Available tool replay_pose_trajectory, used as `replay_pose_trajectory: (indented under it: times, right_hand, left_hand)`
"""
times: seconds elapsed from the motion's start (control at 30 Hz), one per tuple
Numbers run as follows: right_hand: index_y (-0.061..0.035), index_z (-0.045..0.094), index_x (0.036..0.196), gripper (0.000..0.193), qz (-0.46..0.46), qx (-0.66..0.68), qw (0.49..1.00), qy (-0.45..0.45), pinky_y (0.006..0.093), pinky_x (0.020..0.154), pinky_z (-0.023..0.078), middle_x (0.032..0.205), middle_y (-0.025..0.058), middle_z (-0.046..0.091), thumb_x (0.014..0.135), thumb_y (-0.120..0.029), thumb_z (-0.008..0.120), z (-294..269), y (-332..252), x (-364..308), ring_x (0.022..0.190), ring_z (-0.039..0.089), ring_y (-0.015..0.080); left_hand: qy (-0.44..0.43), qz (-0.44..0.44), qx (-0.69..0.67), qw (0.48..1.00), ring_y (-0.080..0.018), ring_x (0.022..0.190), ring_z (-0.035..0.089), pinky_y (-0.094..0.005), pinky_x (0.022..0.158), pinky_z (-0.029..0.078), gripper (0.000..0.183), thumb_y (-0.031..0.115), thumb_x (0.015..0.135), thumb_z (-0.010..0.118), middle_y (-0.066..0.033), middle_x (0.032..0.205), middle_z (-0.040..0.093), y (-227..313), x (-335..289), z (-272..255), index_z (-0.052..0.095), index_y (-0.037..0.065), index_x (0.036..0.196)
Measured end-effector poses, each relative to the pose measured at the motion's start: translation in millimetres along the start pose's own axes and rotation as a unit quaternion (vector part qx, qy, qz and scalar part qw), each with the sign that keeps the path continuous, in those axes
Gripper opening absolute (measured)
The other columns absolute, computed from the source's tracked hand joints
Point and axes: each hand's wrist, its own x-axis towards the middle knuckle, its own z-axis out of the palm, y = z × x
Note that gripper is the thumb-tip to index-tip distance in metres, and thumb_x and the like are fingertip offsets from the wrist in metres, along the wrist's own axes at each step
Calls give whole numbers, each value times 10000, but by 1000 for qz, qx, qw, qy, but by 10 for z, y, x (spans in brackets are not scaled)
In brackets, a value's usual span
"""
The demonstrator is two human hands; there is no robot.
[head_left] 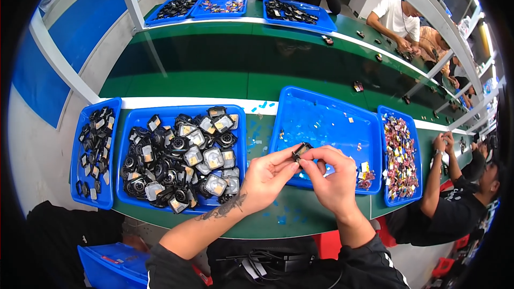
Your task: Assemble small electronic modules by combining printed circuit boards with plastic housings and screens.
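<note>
Between my fingertips is a small black watch case (302, 151), held up over the near left part of a blue tray (326, 99). My left hand (265, 179) pinches it from the left with thumb and fingers. From the right, my right hand (334, 179) has thumb and index finger closed on it. My fingers cover much of the case, so its inside cannot be made out. Left of my hands, a wide blue tray (243, 128) is heaped with black watch cases (184, 155), many with clear or silvery backs.
Farther left stands a narrow blue tray (75, 150) of black parts. On the right, another narrow tray (419, 155) holds small red and yellow components (401, 155). Beyond runs a green conveyor belt (214, 59) with scattered pieces. Co-workers sit across and to the right.
</note>
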Motion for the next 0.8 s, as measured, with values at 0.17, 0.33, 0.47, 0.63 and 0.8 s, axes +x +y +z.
replay_pose_trajectory:
  times: [0.17,0.33,0.47,0.63,0.8]
  right_hand:
    - [-85,696,780,87,-55,-43,998,3,318,624,387,697,10,631,730,-50,759,1,28,25,589,516,167]
    - [-92,670,745,123,-107,-116,987,19,332,652,399,739,25,564,697,-54,777,-75,-11,24,749,540,204]
    - [-44,537,750,267,-91,-13,992,89,345,708,446,827,74,520,669,-9,789,-82,-41,47,847,539,243]
    - [-39,475,799,340,-51,90,994,34,327,742,473,846,83,533,690,-3,795,-30,137,40,829,552,214]
    - [-1,574,1043,313,98,259,960,-32,311,828,532,982,74,630,790,-13,757,-65,173,-81,916,627,147]
  left_hand:
    - [2,-8,27,1000,-169,1178,562,-283,1008,453,419,-18,965,519,-138,1293,578,2,-40,3,454,-68,1376]
    - [11,16,78,997,-136,1141,569,-266,985,453,402,-2,971,517,-123,1270,600,31,-53,30,480,-50,1369]
    - [0,15,115,993,-108,1110,570,-252,957,461,385,5,978,507,-112,1239,619,62,-52,26,495,-48,1359]
    - [-15,19,171,985,-108,1067,590,-260,925,491,383,28,987,500,-118,1219,624,72,-27,-8,486,-58,1360]
    - [87,49,64,993,-176,1096,605,-320,939,523,406,32,996,475,-139,1232,602,95,-7,29,427,-77,1384]
